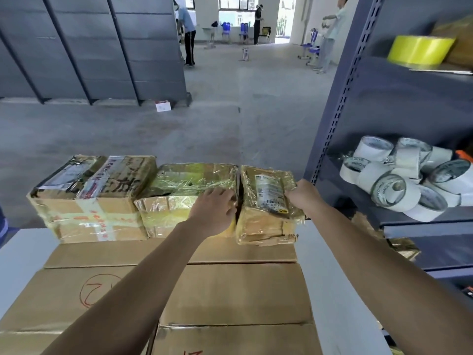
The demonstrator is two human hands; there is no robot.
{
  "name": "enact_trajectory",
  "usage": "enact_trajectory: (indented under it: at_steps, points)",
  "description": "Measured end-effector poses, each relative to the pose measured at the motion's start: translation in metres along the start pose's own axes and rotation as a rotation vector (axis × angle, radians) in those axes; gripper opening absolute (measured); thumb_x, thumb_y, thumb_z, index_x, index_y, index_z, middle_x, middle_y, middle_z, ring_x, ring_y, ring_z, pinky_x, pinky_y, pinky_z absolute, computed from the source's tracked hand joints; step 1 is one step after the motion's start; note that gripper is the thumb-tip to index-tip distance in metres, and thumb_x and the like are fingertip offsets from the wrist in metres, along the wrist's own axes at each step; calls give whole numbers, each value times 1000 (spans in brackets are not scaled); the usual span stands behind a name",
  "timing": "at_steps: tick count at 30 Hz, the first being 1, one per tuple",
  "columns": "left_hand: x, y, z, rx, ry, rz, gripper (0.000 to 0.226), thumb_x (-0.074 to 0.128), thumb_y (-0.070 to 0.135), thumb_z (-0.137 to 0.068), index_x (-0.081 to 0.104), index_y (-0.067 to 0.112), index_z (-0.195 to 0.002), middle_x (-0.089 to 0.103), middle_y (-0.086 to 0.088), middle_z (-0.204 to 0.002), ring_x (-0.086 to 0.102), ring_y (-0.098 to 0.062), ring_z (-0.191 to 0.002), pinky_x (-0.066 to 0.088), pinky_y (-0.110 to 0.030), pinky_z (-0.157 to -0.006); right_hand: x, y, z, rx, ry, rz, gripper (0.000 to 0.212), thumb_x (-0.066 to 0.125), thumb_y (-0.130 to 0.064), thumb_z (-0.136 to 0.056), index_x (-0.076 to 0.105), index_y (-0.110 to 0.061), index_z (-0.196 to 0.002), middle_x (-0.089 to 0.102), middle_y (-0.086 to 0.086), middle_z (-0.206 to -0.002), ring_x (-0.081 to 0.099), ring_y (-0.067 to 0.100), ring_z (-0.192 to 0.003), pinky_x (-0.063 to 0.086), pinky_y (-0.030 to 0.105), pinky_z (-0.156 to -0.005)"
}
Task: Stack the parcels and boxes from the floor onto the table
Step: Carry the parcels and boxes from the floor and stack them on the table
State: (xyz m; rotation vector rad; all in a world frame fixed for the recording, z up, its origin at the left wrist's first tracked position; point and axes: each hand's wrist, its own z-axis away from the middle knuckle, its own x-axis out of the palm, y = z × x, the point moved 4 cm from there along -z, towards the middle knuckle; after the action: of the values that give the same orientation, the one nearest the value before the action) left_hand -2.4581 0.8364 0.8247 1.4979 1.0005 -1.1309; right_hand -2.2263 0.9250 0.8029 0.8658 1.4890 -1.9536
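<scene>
A small tape-wrapped parcel with a white label (266,213) stands at the right end of a row on top of large cardboard boxes (230,290). My left hand (212,213) grips its left side, in the gap beside the shiny taped parcel (186,185). On the opposite side, my right hand (304,196) holds its upper right edge. A bigger taped box with red writing (87,201) forms the left end of the row. The white table (20,252) shows under the boxes.
A grey metal shelf unit (384,124) stands close on the right, with tape rolls (409,178) and a yellow roll (419,49). Beyond the table lies bare concrete floor (230,111). Grey shelving (89,47) is at the back left, and people stand far off.
</scene>
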Motion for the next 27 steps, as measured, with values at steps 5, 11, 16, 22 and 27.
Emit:
enact_trajectory:
  at_steps: [5,11,16,22,27]
  points:
    - [4,1,0,7,7,-47,45,45,38,-96,42,21,-137,44,-3,-138,36,-27,-130,31,-39,-105,3,-4,-5,-16,34,20,26,56,-18,-94,53,-4,-116,60,8,-95,57,22,-76,40,29,-52]
    - [2,0,-1,18,9,-52,45,44,37,-96,40,21,-138,44,-4,-138,35,-27,-129,31,-39,-105,5,-7,-11,-49,55,73,35,56,-21,-96,47,-4,-125,53,5,-95,51,19,-75,32,29,-50]
    - [3,6,-4,13,15,-107,45,43,43,-96,42,20,-134,47,-5,-134,39,-28,-126,33,-40,-103,9,-5,-5,-64,72,80,36,52,-23,-98,42,-5,-127,57,8,-105,53,21,-77,33,29,-48]
    - [4,17,-14,61,-29,-151,66,45,54,-89,23,32,-147,37,-5,-145,35,-30,-132,32,-50,-104,-7,-2,8,-220,-52,20,57,52,-39,-95,30,-20,-145,56,0,-111,63,13,-67,45,29,-54]
    - [8,23,-18,89,-70,-258,74,53,59,-86,20,35,-147,39,-6,-141,36,-32,-128,35,-50,-102,2,3,19,-285,-106,79,63,50,-44,-95,25,-23,-149,58,6,-108,58,16,-59,49,34,-58]
